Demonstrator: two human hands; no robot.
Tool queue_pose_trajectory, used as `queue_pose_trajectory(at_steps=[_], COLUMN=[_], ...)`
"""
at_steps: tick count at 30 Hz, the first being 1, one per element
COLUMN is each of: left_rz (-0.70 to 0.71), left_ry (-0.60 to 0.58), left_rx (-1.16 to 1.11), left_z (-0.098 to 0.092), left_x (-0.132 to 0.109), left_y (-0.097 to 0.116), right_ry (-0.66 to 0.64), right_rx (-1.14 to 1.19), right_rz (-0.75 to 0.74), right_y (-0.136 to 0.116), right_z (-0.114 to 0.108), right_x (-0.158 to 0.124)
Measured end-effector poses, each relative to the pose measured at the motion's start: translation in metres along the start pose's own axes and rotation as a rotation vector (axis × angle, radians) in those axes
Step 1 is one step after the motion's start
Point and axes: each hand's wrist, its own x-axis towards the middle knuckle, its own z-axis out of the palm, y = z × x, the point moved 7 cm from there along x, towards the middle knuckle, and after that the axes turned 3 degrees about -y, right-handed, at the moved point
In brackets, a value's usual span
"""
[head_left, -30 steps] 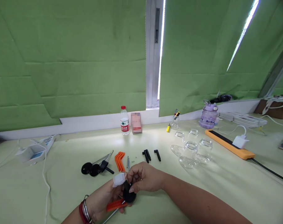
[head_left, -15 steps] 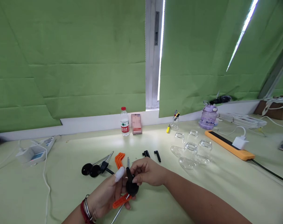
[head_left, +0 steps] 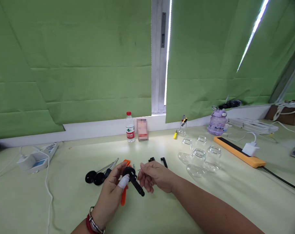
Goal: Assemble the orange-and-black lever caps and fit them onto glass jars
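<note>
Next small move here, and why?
Probably have the right hand pinch a small bit: its fingertips are close by, and the left hand holds the black piece. Can't tell whether the right already has one.

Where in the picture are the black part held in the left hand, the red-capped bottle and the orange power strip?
Held black part [head_left: 136, 184]: head view, on its straight arm.
Red-capped bottle [head_left: 130, 130]: head view, on its label.
Orange power strip [head_left: 234, 151]: head view, on its casing, near the middle.

A head-worn camera at 6 o'clock looks forward and down over a nearby worktop [head_left: 162, 213], facing green window blinds [head_left: 96, 65] at 12.
</note>
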Motion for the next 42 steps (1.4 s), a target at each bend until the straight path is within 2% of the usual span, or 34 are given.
queue_pose_trajectory(at_steps=[3,5,11,16,20,23,25,28,30,33,38,42], left_rz=[0.148,0.222,0.409,0.43,0.363,0.292,0.255,0.205,0.176,0.151,0.131,0.095], left_ry=[0.07,0.106,0.122,0.054,0.064,0.087,0.091,0.07,0.052,0.037,0.021,0.009], left_rx=[0.125,0.205,0.462,0.638,0.678,0.668,0.655,0.63,0.609,0.584,0.559,0.527], left_z=[-0.007,-0.01,-0.013,-0.007,-0.006,-0.008,-0.01,-0.009,-0.008,-0.006,-0.006,-0.005], left_x=[-0.002,-0.003,-0.003,-0.001,-0.001,-0.001,0.0,0.001,0.003,0.004,0.005,0.004], left_y=[0.005,0.007,0.009,0.005,0.004,0.002,-0.001,-0.006,-0.009,-0.012,-0.013,-0.015], right_ry=[-0.188,-0.215,-0.139,-0.001,0.203,0.446,0.631,0.756,0.79,0.798,0.782,0.749], right_rx=[0.005,-0.004,-0.06,-0.336,-0.691,-0.938,-1.103,-1.134,-1.142,-1.153,-1.167,-1.199], right_rz=[0.098,0.093,0.034,-0.002,-0.136,-0.228,-0.217,-0.148,-0.1,-0.047,0.035,0.091], right_y=[0.005,0.005,0.006,0.002,-0.015,-0.029,-0.032,-0.025,-0.017,-0.005,0.011,0.019], right_z=[0.017,0.02,0.011,-0.005,-0.031,-0.066,-0.096,-0.137,-0.157,-0.176,-0.192,-0.197], right_x=[-0.006,-0.008,-0.004,0.0,0.0,-0.001,-0.004,-0.005,-0.005,-0.004,-0.002,0.002])
